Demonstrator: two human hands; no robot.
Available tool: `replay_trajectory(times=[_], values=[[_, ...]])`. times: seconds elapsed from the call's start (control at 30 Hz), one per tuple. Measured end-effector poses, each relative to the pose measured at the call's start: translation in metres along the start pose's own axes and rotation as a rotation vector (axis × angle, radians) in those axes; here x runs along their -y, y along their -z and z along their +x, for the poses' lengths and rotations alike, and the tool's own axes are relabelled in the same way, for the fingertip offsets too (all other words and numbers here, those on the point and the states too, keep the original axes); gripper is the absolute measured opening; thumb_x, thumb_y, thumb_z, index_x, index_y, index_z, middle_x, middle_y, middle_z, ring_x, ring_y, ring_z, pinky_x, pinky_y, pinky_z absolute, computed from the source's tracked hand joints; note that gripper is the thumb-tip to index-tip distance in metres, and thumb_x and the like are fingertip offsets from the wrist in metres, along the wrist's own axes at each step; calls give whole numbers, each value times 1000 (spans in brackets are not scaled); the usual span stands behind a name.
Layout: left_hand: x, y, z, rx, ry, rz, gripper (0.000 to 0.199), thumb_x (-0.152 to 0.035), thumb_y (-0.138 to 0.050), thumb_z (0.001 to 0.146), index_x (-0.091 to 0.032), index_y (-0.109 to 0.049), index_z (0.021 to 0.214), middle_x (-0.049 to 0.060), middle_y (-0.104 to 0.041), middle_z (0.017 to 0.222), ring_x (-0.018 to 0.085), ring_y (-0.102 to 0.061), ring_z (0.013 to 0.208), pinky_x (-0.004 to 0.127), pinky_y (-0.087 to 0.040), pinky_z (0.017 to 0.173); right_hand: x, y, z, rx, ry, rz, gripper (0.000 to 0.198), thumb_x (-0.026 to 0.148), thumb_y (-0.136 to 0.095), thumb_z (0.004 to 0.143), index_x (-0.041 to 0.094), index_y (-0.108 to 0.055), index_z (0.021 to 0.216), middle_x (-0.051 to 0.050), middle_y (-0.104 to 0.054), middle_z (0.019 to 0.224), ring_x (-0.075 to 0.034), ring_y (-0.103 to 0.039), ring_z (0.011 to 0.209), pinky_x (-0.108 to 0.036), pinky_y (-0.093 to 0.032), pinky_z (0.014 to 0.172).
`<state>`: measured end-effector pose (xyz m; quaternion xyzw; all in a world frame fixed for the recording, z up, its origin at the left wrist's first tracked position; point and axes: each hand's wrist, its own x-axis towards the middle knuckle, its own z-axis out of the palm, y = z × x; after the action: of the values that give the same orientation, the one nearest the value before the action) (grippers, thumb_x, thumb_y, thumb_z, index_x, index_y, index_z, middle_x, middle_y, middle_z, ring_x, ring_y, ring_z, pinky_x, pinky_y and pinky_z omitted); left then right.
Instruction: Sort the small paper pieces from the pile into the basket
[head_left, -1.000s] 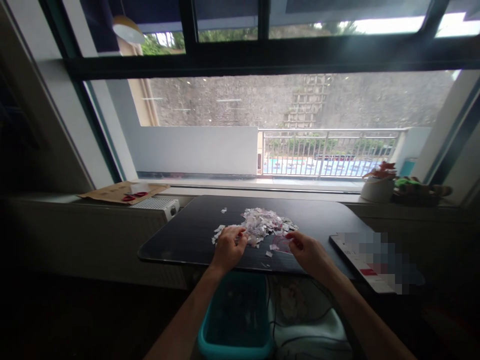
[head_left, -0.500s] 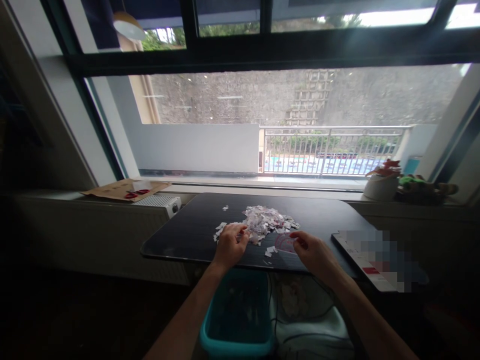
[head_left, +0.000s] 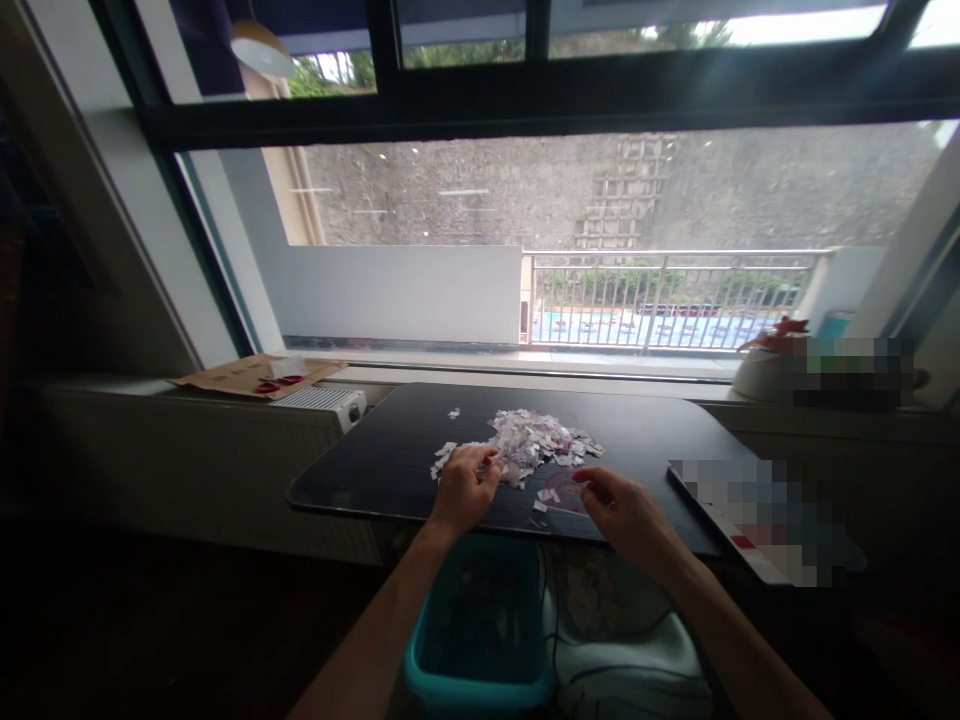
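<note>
Past our dark table [head_left: 652,425] we see a big window [head_left: 465,190]. Paper bits [head_left: 531,438] lie heaped at twelve o'clock. Our left hand [head_left: 468,488] and right hand [head_left: 616,502], both half curled, are at the heap's eight and four; we can't tell if they hold any.

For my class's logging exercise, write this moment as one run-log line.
left hand: at paper scraps | right hand: at red-marked sheet, grip unclear | teal bin: below table
</note>
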<state>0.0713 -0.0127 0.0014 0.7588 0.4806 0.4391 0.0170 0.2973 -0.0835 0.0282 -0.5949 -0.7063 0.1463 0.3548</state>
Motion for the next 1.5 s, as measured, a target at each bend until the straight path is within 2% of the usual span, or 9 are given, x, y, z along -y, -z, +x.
replay_trajectory(times=[0.27, 0.4, 0.57, 0.77, 0.9, 1.07, 1.27, 1.5], values=[[0, 0, 0, -4, -5, 5, 19, -27, -52, 79, -18, -63, 91, 6, -64, 85, 20, -55, 89, 35, -44, 84, -3, 0, 0, -53, -41, -50, 30, 30, -45, 76, 22, -63, 99, -1, -65, 73, -16, -59, 66, -26, -40, 63], [0, 0, 0, 0, -11, 13, 20, -28, -51, 80, -17, -63, 91, 6, -64, 85, 20, -55, 89, 36, -44, 84, -4, -4, 4, 8, -7, 18, 30, 30, -45, 76, 22, -64, 98, 0, -65, 69, -14, -58, 62, -25, -41, 60], [1, 0, 0, -4, -13, 15, 20, -28, -51, 80, -17, -63, 91, 6, -64, 86, 20, -55, 89, 36, -43, 85, -9, -3, 13, -75, -71, -17, 32, 32, -45, 75, 21, -63, 100, -1, -66, 74, -16, -60, 67, -26, -41, 63], [1, -1, 0, -18, -14, 13, 18, -27, -52, 79, -18, -63, 90, 5, -64, 84, 20, -55, 89, 36, -44, 84, -14, -7, 12, 4, -55, 76, 32, 34, -46, 75, 20, -63, 98, 0, -63, 68, -14, -57, 59, -24, -41, 56], [1, -1, 0, -14, -12, 15, 19, -27, -52, 79, -17, -63, 90, 6, -64, 84, 20, -55, 89, 36, -44, 84, -15, -7, 10, -3, -55, 67, 31, 32, -46, 74, 20, -63, 98, 0, -64, 68, -14, -57, 59, -25, -40, 57], [0, -1, 0, -11, -14, 23, 18, -27, -52, 79, -18, -63, 90, 5, -64, 84, 20, -55, 89, 35, -44, 84, -3, -3, 6, -4, -32, 49, 32, 32, -46, 75, 20, -65, 98, -1, -65, 70, -14, -57, 60, -24, -41, 58], [0, 0, 0, -9, -21, 18, 18, -27, -52, 80, -19, -63, 90, 5, -65, 85, 20, -55, 89, 36, -44, 84, 21, -14, 4, 35, 55, 40, 33, 29, -44, 76, 20, -66, 99, -2, -66, 70, -15, -57, 62, -24, -39, 57], [0, 0, 0, -19, -22, 15, 18, -27, -52, 79, -18, -63, 90, 5, -64, 84, 20, -56, 88, 35, -44, 84, 13, -7, 0, 23, 19, 24, 33, 32, -44, 76, 20, -65, 98, -2, -64, 70, -14, -56, 60, -24, -39, 57]])
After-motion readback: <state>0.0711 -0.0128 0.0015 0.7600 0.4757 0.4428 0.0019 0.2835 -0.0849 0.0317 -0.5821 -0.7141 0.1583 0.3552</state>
